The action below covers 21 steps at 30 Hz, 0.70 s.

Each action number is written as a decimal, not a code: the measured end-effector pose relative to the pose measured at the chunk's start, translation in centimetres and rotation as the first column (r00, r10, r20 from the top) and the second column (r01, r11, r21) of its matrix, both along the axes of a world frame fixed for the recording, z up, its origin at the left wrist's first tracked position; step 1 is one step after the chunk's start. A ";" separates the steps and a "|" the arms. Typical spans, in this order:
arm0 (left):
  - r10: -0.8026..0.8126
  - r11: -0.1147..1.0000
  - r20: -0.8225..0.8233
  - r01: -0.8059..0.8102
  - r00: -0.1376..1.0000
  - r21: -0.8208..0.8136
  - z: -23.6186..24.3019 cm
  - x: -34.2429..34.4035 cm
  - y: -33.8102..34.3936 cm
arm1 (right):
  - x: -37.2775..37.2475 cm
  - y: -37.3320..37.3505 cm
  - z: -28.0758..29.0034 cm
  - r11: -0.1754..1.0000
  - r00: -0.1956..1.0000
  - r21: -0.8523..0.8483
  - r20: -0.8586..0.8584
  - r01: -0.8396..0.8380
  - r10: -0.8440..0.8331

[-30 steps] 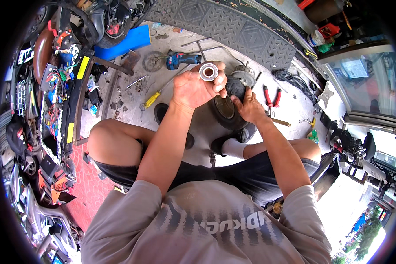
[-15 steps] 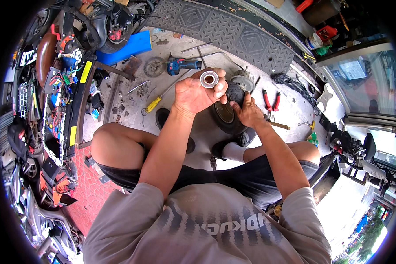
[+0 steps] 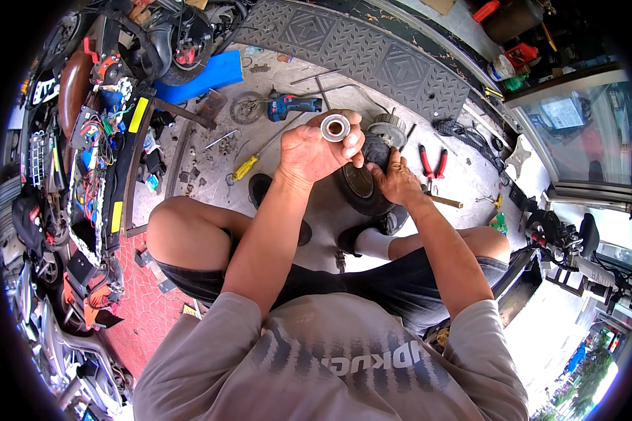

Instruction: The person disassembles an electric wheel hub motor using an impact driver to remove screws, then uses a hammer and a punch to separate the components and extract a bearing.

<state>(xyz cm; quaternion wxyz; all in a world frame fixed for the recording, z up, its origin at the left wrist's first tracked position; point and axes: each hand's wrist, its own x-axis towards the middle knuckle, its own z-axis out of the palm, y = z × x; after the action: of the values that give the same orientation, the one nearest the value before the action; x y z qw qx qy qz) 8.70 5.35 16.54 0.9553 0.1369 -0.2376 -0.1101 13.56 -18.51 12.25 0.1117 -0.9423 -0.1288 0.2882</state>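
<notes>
My left hand [image 3: 307, 156] is raised in front of me, closed on a round metal ball bearing [image 3: 343, 131]. Thumb and fingers pinch its outer ring, and its bore faces up at me. Lower down and to the right, my right hand [image 3: 403, 185] grips the side of a small black-tyred wheel [image 3: 364, 203] on the ground between my feet. Its thumb and fingers press against the wheel's dark upper part. Just beyond them is a grey, ribbed round metal part [image 3: 387, 131]; I cannot tell whether it joins the wheel. My left hand partly hides the wheel.
Around the wheel lie a blue cordless drill [image 3: 291, 105], a yellow-handled screwdriver [image 3: 245, 168], red-handled pliers [image 3: 441, 163] and a brass-coloured rod [image 3: 446, 201]. A patterned rubber ramp [image 3: 358, 45] runs along the back. An opened scooter body with wires [image 3: 95, 179] stands left; a glass case [image 3: 576, 126] stands right.
The bearing and my left hand have shifted very slightly to the right. My right hand stays on the wheel.
</notes>
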 end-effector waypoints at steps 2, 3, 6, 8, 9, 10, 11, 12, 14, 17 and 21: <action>0.001 1.000 -0.001 -0.001 1.000 0.003 0.1 0.0 0.0 | 0.0 0.0 0.1 1.000 1.000 -0.002 -0.007 0.001 -0.001; 0.002 1.000 0.000 -0.002 1.000 0.004 0.1 0.1 0.0 | 0.0 0.0 0.2 1.000 1.000 0.000 -0.008 0.000 0.000; 0.006 1.000 0.004 -0.006 1.000 0.008 0.2 0.1 -0.1 | 0.0 -0.1 0.0 1.000 1.000 0.010 -0.005 -0.002 0.002; 0.007 1.000 0.012 -0.007 1.000 0.003 0.3 0.1 -0.1 | 0.0 -0.1 0.0 1.000 1.000 0.021 0.003 -0.004 0.004; 0.007 1.000 0.017 -0.007 1.000 -0.002 0.4 0.1 -0.1 | 0.0 -0.2 0.0 1.000 1.000 0.018 0.000 -0.004 0.004; 0.008 1.000 0.022 -0.008 1.000 -0.007 0.4 0.1 -0.1 | 0.0 -0.1 0.0 1.000 1.000 0.016 -0.004 -0.005 0.005; 0.007 1.000 0.026 -0.006 1.000 -0.009 0.4 0.1 -0.1 | 0.0 -0.1 0.1 1.000 1.000 0.014 -0.007 -0.005 0.006; 0.006 1.000 0.029 -0.005 1.000 -0.010 0.5 0.1 -0.1 | 0.0 -0.1 0.2 1.000 1.000 0.011 -0.006 -0.006 0.006; 0.005 1.000 0.032 -0.004 0.999 -0.011 0.6 0.2 -0.1 | -0.1 0.0 0.3 1.000 1.000 0.006 -0.004 -0.006 0.006; 0.003 1.000 0.035 -0.002 0.999 -0.012 0.9 0.2 -0.1 | -0.1 -0.1 0.3 1.000 1.000 0.014 0.002 -0.007 0.007; 0.001 1.000 0.035 0.000 0.999 -0.018 1.1 0.2 -0.1 | -0.1 -0.1 0.2 1.000 1.000 0.011 0.006 -0.016 0.016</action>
<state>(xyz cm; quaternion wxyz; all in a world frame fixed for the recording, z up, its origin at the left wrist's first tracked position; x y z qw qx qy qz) 8.89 5.28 17.62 0.9523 0.1304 -0.2552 -0.1053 13.46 -18.66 12.40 0.1141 -0.9415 -0.1380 0.2857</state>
